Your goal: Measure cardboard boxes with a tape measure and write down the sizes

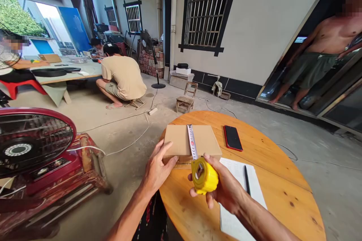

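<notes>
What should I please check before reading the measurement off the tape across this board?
1. Board held steady: ok, the left hand presses its near left corner.
2. Tape case gripped: ok, the right hand wraps around it.
3. Blade lying flat and straight across the board: ok, it runs from the near edge to the far edge.
4. Hook caught on the far edge: cannot tell, too small to see.
5. Numbers legible: not ok from this view, only a few digits near the case show.
6. Pen and paper ready: ok, they lie beside the right hand on the table.
</notes>
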Motion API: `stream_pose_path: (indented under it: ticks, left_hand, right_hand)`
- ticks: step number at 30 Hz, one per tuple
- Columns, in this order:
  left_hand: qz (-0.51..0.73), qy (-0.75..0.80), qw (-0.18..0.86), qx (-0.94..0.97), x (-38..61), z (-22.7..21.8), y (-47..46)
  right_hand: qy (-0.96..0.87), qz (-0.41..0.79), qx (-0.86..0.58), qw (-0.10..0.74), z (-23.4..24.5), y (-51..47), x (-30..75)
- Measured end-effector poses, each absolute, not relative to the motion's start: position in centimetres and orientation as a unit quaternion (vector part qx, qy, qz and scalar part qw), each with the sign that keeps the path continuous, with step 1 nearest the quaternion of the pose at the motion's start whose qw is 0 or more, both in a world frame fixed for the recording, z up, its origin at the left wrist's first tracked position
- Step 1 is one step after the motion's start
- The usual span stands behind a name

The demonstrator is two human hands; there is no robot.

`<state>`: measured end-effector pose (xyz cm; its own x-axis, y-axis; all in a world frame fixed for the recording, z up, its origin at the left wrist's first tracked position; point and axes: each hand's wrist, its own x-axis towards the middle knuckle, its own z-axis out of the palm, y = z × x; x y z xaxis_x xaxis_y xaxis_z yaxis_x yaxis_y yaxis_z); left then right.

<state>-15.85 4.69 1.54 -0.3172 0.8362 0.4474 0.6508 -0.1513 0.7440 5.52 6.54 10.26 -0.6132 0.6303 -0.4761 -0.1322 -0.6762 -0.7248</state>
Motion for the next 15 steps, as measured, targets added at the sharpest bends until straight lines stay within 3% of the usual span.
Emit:
stream_pose_path:
  ticks: [12,15]
  left_hand:
    - [0.509,0.645,0.096,0.561,-15.3,2.3,4.4]
    - [0.564,0.64,0.093,0.514,-15.7,3.6,3.2]
  right_hand:
    - [-0.447,0.781,-0.339,0.274,9.0,5.3,6.0]
    - [-0.484,0.782,-0.315,0.233,8.9,4.2,8.1]
